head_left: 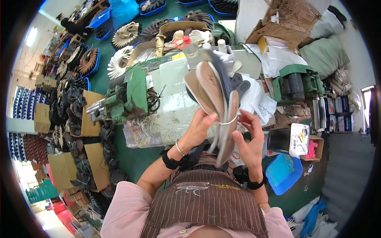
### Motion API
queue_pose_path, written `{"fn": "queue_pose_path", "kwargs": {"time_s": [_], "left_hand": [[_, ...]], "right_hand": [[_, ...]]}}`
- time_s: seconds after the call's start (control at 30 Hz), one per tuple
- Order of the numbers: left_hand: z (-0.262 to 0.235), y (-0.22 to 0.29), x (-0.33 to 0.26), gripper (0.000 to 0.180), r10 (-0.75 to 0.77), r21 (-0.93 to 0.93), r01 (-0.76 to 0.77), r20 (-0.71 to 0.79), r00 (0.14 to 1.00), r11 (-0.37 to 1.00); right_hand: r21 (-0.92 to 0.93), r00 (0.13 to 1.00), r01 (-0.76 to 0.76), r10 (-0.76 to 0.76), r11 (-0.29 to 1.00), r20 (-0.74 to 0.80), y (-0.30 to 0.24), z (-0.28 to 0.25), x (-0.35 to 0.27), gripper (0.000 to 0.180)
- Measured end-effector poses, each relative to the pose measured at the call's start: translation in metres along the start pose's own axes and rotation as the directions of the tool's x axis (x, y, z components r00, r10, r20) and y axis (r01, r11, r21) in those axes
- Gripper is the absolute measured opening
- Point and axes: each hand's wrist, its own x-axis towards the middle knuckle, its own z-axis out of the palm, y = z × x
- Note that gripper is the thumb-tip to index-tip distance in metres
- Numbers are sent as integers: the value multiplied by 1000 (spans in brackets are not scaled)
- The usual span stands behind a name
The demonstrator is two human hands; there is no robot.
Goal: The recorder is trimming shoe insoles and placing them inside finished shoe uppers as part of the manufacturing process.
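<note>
A bundle of shoe insoles [210,83], tan and dark grey, is fanned out at the top in front of me. Around its narrow middle runs a thin white band [229,121]. My left hand [199,126] grips the bundle from the left, thumb across the near insole. On the other side, my right hand [251,138] has its bent fingertips and thumb against the bundle's edge, close to the band. The lower ends of the insoles are smeared by motion.
Ahead is a worktable [170,95] with scissors [158,98], a clear red-capped bottle [190,49] and white bags [260,99]. Green machines stand left [129,95] and right [295,83]. A blue bin [283,174] is low on the right.
</note>
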Motion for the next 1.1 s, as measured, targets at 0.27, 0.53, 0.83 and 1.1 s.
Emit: {"fn": "queue_pose_path", "kwargs": {"time_s": [0.27,0.53,0.83,1.1], "left_hand": [[7,10,-37,27,99,159,-81,-110,989,984],[-8,-8,-54,30,93,44,-88,-145,985,995],[1,-1,-52,33,50,-216,-110,-268,962,970],[-8,16,-33,43,-2,-45,-10,-253,968,999]], "right_hand": [[-35,1000,7,-6,999,30,-25,32,2,94],[70,995,-33,26,997,92,-10,35,-3,84],[215,996,-90,89,973,15,-11,41,-6,51],[399,984,-177,163,900,68,-10,34,-1,45]]}}
